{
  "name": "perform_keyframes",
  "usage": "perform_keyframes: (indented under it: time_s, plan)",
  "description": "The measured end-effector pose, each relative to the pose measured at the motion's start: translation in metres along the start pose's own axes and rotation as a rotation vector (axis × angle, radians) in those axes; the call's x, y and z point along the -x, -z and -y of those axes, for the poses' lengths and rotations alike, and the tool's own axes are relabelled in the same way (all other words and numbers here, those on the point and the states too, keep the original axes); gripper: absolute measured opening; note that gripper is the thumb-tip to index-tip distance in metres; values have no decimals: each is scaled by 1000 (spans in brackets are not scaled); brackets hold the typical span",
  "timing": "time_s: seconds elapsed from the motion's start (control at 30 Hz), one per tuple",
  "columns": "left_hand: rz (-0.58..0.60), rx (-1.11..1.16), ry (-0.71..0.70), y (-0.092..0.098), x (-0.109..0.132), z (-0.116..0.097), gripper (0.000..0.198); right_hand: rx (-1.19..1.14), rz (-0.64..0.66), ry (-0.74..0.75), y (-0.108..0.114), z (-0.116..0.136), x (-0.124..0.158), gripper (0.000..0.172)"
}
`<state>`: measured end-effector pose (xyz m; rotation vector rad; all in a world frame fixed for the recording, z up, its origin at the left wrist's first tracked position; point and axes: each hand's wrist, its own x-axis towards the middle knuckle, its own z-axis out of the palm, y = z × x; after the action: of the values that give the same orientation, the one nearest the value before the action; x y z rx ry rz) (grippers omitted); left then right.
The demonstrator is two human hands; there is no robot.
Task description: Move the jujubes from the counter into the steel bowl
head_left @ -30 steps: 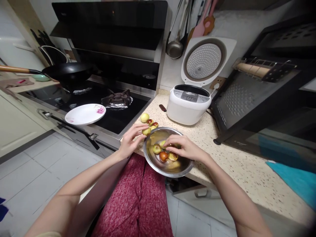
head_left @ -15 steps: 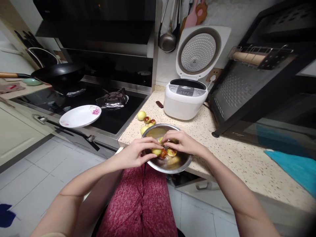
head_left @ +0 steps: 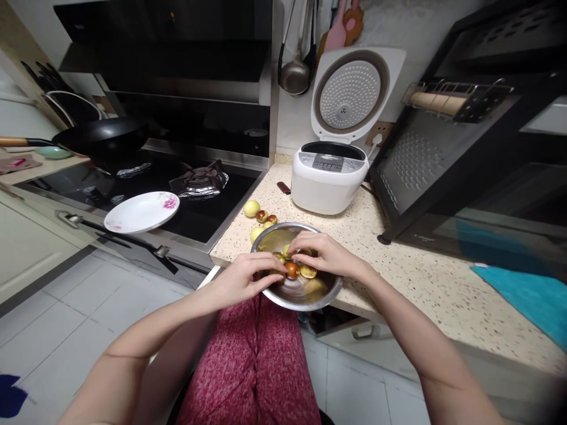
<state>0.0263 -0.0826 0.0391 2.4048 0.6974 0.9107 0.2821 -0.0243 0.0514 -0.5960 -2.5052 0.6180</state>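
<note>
A steel bowl [head_left: 310, 298] sits at the counter's front edge and holds several small green and red-brown fruits [head_left: 292, 269]. My left hand [head_left: 245, 276] reaches over the bowl's left rim with its fingers curled around one fruit inside. My right hand [head_left: 325, 254] hovers over the bowl's far side, fingers pinched on a fruit among the others. A few more fruits [head_left: 251, 208] lie on the counter just behind the bowl.
An open white rice cooker [head_left: 330, 183] stands behind the bowl. Left of the speckled counter [head_left: 411, 277] is a black gas hob [head_left: 195, 200] with a flowered white plate [head_left: 142, 212] and a wok [head_left: 100, 134]. A black rack [head_left: 456, 153] and blue cloth [head_left: 527, 301] are right.
My left hand moved from the fruits on the counter into the bowl and closed on a fruit there. My right hand stayed over the fruits.
</note>
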Motion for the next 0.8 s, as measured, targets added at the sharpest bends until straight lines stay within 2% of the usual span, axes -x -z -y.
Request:
perform_keyframes:
  time_s: [0.2, 0.3, 0.4, 0.57, 0.63, 0.8]
  plan:
    - [-178, 25, -214, -4, -3, 21, 21, -17, 3, -7, 0, 0, 1, 18]
    - [-271, -9, -248, -3, -4, 40, 27, -10, 0, -5, 0, -1, 1, 20]
    - [-345, -29, -180, -1, -4, 58, 30, 25, -20, 3, -1, -5, 1, 21]
    - [-540, -96, 71, 3, -6, 76, 27, 161, -57, -3, 0, -16, 3, 21]
    - [-513, -129, 89, 5, -11, 82, 31, 191, -53, -21, 0, -20, 4, 22]
    - [-350, -296, -68, 14, -30, 114, 37, 204, -27, -26, -1, -20, 4, 24]
